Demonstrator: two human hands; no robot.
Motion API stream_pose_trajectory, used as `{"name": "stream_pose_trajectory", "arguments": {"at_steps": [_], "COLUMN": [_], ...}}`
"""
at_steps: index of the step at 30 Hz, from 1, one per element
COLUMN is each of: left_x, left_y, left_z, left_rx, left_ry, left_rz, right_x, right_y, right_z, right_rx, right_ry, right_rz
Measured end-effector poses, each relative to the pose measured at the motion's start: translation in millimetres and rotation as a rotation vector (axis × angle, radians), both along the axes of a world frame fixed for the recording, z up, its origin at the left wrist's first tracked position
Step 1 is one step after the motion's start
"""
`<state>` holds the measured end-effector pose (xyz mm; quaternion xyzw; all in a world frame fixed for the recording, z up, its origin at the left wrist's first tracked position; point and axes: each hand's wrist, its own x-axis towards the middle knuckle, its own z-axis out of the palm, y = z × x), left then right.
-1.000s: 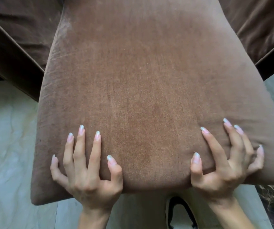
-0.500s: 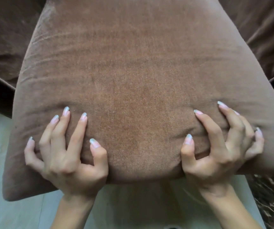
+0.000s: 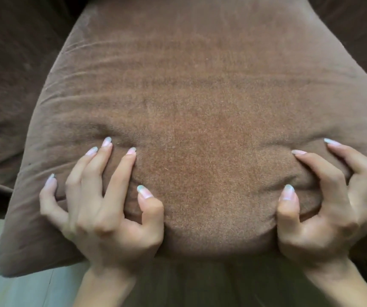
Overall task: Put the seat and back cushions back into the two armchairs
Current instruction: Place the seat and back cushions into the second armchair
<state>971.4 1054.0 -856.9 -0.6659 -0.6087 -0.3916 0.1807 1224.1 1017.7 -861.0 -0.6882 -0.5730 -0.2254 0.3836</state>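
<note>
- Cushion [image 3: 200, 129], brown velvet, fills most of your view; it's up in front of you, over the darker armchair [image 3: 12, 74] upholstery at the top & sides.
- Your left hand [image 3: 102, 216] grips its near edge, fingers curled & dug into the fabric, thumb on top.
- Your right hand [image 3: 324, 209] grips the same edge, further right, fingers bunching the cloth.
- Near left corner of the cushion hangs over pale floor [image 3: 12, 289].

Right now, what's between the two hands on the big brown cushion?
In the head view, only bare cushion fabric lies between the left hand and the right hand, bulging where both grip its near edge.
</note>
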Motion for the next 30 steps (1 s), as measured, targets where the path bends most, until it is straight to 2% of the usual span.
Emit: {"name": "stream_pose_trajectory", "arguments": {"at_steps": [8, 15, 18, 22, 25, 30], "left_x": [18, 11, -1, -49, -59, -54], "left_y": [99, 74, 63, 65, 77, 113], "left_z": [-8, 12, 30, 41, 32, -3], "left_rx": [-0.044, -0.239, -0.296, -0.299, -0.310, -0.139], "left_ry": [-0.042, -0.036, 0.027, 0.015, -0.005, 0.049], "left_rz": [0.032, 0.010, -0.045, -0.063, -0.088, -0.142], "right_x": [1, -1, 9, 49, 69, 69], "right_y": [97, 72, 60, 54, 58, 100], "right_z": [-6, 10, 31, 48, 37, 4], "right_rx": [0.006, -0.168, -0.278, -0.322, -0.295, -0.148], "right_ry": [0.037, 0.048, 0.049, 0.031, 0.033, 0.016], "right_rz": [-0.107, -0.098, -0.026, -0.031, -0.014, -0.034]}}
